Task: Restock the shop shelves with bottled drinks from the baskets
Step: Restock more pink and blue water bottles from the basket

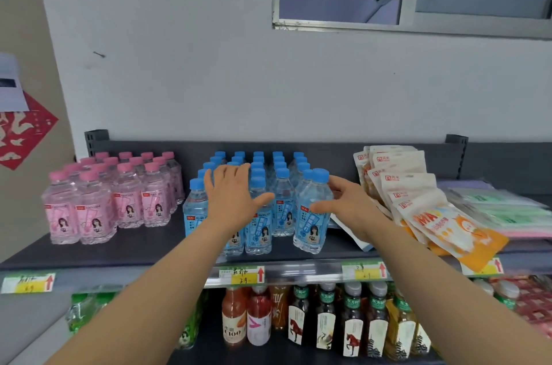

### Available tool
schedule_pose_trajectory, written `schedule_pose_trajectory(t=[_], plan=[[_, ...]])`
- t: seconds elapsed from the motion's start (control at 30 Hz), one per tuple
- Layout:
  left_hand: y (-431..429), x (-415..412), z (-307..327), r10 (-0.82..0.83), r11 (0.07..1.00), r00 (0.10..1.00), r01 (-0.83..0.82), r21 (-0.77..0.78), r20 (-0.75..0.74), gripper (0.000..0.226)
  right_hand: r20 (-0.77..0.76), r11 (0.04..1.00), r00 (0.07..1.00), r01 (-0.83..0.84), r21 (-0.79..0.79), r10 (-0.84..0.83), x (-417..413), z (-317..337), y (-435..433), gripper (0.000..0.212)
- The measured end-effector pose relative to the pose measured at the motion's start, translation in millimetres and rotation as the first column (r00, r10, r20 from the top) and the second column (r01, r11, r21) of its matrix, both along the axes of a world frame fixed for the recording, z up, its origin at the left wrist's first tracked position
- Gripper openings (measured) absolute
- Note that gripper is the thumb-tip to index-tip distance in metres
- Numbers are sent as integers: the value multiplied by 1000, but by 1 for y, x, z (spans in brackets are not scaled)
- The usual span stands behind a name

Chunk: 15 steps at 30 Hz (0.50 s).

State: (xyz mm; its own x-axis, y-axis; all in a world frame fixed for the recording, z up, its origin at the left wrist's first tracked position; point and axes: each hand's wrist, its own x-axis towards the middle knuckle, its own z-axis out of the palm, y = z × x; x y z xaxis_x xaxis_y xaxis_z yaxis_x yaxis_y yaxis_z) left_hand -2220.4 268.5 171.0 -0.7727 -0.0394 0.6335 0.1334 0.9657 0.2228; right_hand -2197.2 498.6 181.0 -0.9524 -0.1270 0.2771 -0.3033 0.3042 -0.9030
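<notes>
Left hand (236, 200) spread over blue-capped bottles (281, 185); right hand (349, 203) seemingly grips front-right bottle (310, 233), top shelf (119, 248)

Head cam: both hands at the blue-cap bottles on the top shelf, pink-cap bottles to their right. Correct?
Not quite. The head view shows the pink-cap bottles standing left of the blue-cap bottles, not right. The rest holds: the left hand and the right hand, which cups the front-right bottle, are both at the blue-cap bottles on the top shelf.
</notes>
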Motion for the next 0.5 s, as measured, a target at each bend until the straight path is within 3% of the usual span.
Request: schedule_pose_trajectory(t=[0.13, 0.23, 0.33, 0.5], plan=[[-10, 35, -6, -122, 900, 977, 184, 394, -177, 44, -2, 995, 1000, -20, 94, 20, -15, 1, -18, 49], [-17, 62, -19, -192, 768, 963, 267, 583, -188, 28, 27, 982, 1000, 2, 188, -7, -27, -2, -31, 71], [-24, 79, -36, -206, 685, 963, 270, 676, -177, 21, 27, 969, 999, 15, 247, -22, -37, -8, -40, 79], [-32, 92, -55, -202, 627, 968, 245, 740, -150, 19, -19, 933, 998, 66, 354, -63, -46, -20, -45, 70]])
